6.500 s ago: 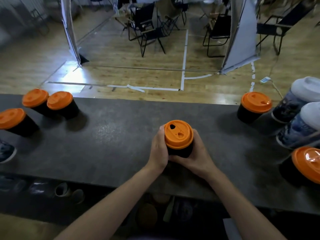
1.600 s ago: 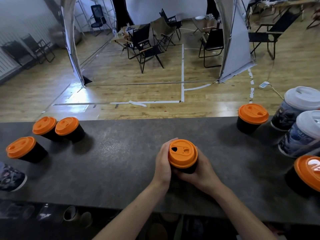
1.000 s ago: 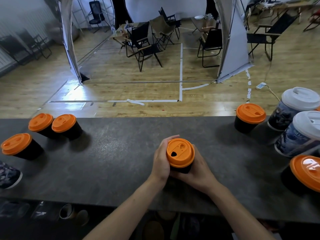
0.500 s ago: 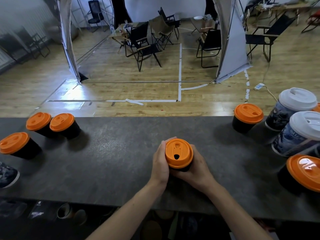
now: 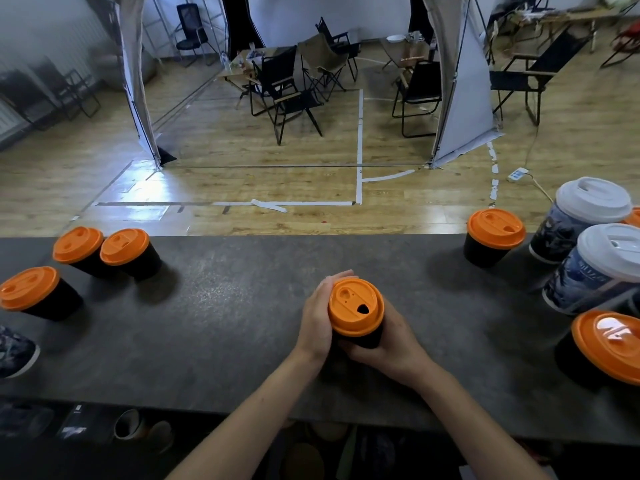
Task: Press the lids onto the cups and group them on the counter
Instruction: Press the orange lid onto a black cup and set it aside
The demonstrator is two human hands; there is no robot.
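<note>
Our left hand (image 5: 317, 320) wraps the nine o'clock side of the black cup (image 5: 360, 337), fingers curled round its wall with the tips showing past the rim. Our right hand (image 5: 393, 346) cradles it from four o'clock, so both hands are grasping it. The cup stands upright near the middle of the dark counter (image 5: 225, 323). The counter's near edge passes under our forearms at six o'clock, and its far edge runs straight across at twelve, with wooden floor beyond. Toward nine o'clock we have a wide bare stretch of countertop, and toward three o'clock a shorter one. The orange lid (image 5: 356, 311) sits on the cup and looks level, its dark sip hole just right of centre and a small recess toward eleven. We cannot tell whether it is snapped fully home. At ten o'clock, close to the far edge, two lidded black cups (image 5: 78, 244) (image 5: 124, 246) stand side by side, their lids meeting in our view. A third lidded cup (image 5: 28, 288) stands apart from them at nine. A patterned cup (image 5: 14, 351) is cut off by the frame at eight. At two o'clock another orange-lidded cup (image 5: 496, 228) stands by the far edge, with two white-lidded patterned cups (image 5: 594, 199) (image 5: 614, 252) just beside it. A wider orange-lidded cup (image 5: 609, 344) sits at three o'clock, partly out of frame.
</note>
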